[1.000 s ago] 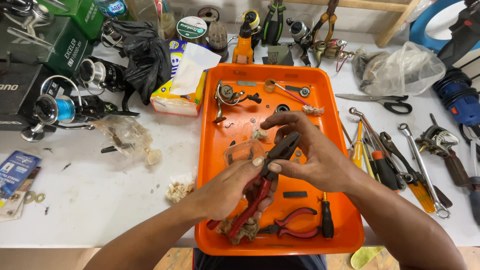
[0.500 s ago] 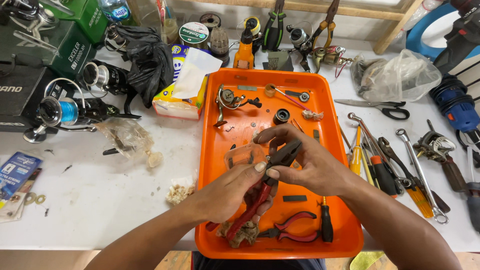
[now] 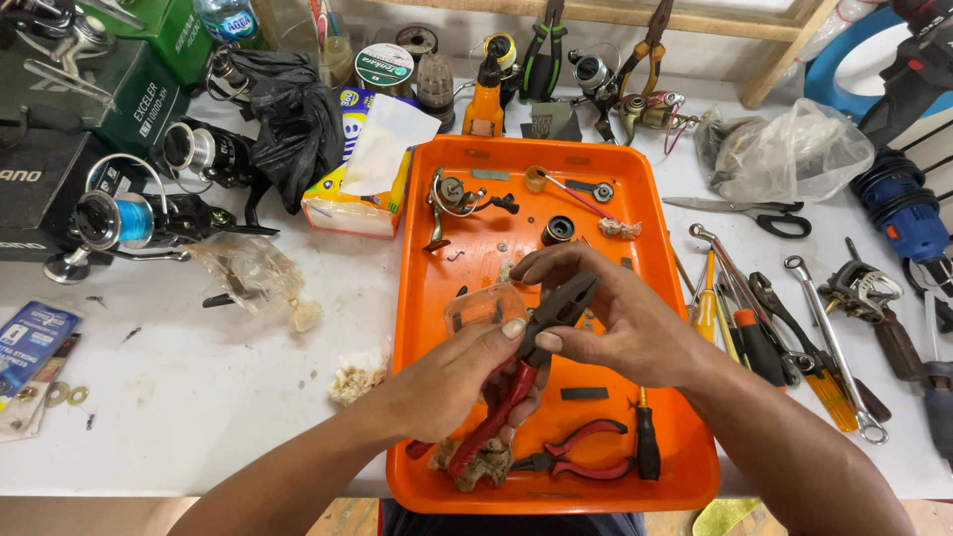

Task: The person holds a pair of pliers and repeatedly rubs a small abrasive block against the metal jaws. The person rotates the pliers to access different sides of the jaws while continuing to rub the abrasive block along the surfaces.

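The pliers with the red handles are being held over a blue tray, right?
Not quite. The head view shows the red-handled pliers held by the left hand and right hand over an orange tray, not a blue one. The rest is right.

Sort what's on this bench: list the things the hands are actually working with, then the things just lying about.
In hand:
- left hand
- right hand
- red-handled pliers, gripped by both hands
- orange tray beneath them

Lying about:
- small red pliers in the tray
- black-handled screwdriver in the tray
- scissors
- spanner
- fishing reel with blue line
- tissue box
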